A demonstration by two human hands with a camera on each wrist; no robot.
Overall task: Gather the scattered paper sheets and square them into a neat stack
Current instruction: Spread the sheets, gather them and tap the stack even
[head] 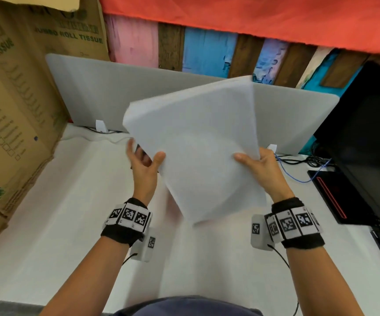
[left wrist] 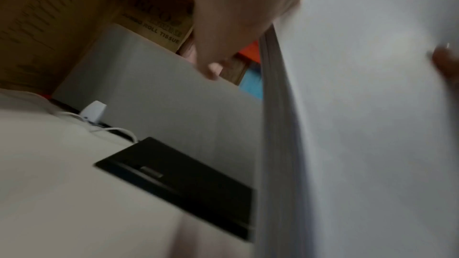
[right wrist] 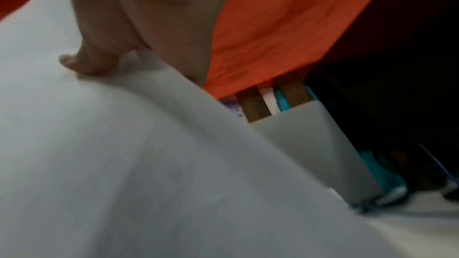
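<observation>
My left hand (head: 143, 164) sits at the left edge of the paper stack (head: 195, 147), thumb on the front face, fingers spread loose behind; I can't tell whether they actually pinch the sheets or just brace them. The stack is up in the air over the white desk (head: 75, 201), between both hands, tilted, long axis running from lower right near me up and away, one corner pointing down toward my body. The left wrist view shows the sheet edges (left wrist: 278, 125) fanned, not flush, so I judge squaring isn't done. My right hand (head: 260, 166) grips the right edge, thumb on top, fingers hidden behind the paper. It has the firmer hold. Whole stack is motion-blurred; sheet count unreadable. A black flat object (left wrist: 178, 180) lies on the desk beyond the left hand, mostly hidden in the head view.
</observation>
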